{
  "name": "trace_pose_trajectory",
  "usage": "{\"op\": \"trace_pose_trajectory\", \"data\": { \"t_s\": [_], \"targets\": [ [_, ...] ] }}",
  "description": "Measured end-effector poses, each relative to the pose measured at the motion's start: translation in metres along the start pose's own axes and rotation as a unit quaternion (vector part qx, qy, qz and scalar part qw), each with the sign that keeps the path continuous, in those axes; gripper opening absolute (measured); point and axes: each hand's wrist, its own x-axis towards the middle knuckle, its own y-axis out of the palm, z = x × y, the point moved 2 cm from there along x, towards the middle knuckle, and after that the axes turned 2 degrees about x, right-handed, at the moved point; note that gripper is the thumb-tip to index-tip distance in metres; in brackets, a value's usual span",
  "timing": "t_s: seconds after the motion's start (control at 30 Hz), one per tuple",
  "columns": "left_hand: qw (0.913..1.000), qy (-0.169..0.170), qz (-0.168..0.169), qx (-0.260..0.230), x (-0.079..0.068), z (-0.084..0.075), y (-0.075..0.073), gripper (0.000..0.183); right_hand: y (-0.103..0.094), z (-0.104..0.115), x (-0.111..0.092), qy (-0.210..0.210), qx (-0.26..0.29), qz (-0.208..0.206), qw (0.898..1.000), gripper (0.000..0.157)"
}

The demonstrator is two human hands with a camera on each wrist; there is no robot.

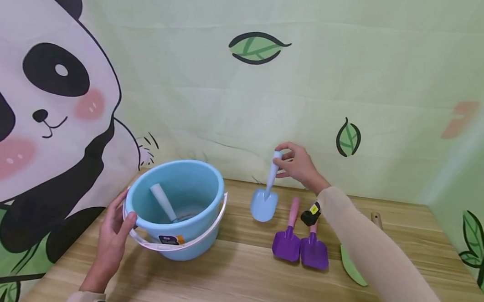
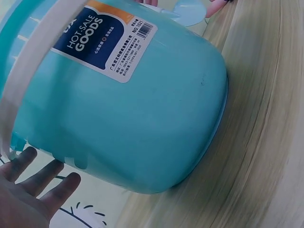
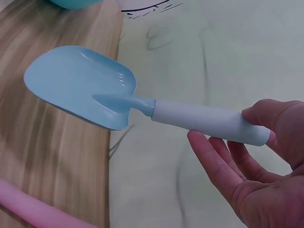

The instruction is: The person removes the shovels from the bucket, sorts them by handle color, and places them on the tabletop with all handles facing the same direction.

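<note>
By the top of its pale handle, my right hand pinches a light-blue toy shovel, blade pointing down. In the right wrist view the thumb lies on one side of the shovel's handle, the fingers on the other. At the left, my left hand holds the rim of a light-blue bucket with thumb and fingers. A white carrying handle hangs across the bucket's front, near its label. Inside the bucket leans a second pale-handled tool, its lower end hidden.
Two purple shovels with pink handles, the left one and the right one, lie side by side on the wooden table. A green tool lies partly under my right forearm. Behind stands a panda-printed cloth.
</note>
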Motion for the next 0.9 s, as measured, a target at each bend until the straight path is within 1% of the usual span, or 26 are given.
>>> {"op": "trace_pose_trajectory", "data": {
  "t_s": [0.17, 0.3, 0.43, 0.57, 0.7, 0.9],
  "targets": [
    [0.9998, 0.009, -0.01, -0.016, 0.0, 0.003, -0.003, 0.058, 0.005, -0.009, -0.001, 0.013, -0.01, 0.009, 1.0, 0.039],
    [0.9997, 0.014, -0.014, -0.014, 0.001, 0.004, -0.007, 0.057, 0.008, -0.014, -0.002, 0.024, -0.017, 0.016, 0.999, 0.039],
    [0.9998, 0.005, -0.017, 0.007, 0.001, 0.005, -0.011, 0.057, 0.011, -0.019, -0.003, 0.033, -0.014, 0.019, 0.999, 0.039],
    [0.9996, -0.004, -0.014, 0.023, 0.002, 0.005, -0.014, 0.056, 0.014, -0.025, -0.004, 0.044, 0.003, 0.017, 0.999, 0.039],
    [0.9995, -0.01, -0.014, 0.026, 0.002, 0.005, -0.016, 0.056, 0.018, -0.03, -0.004, 0.05, 0.02, 0.021, 0.998, 0.039],
    [0.9994, -0.013, -0.012, 0.03, 0.002, 0.004, -0.016, 0.056, 0.023, -0.037, -0.005, 0.064, 0.028, 0.04, 0.997, 0.041]
  ]
}}
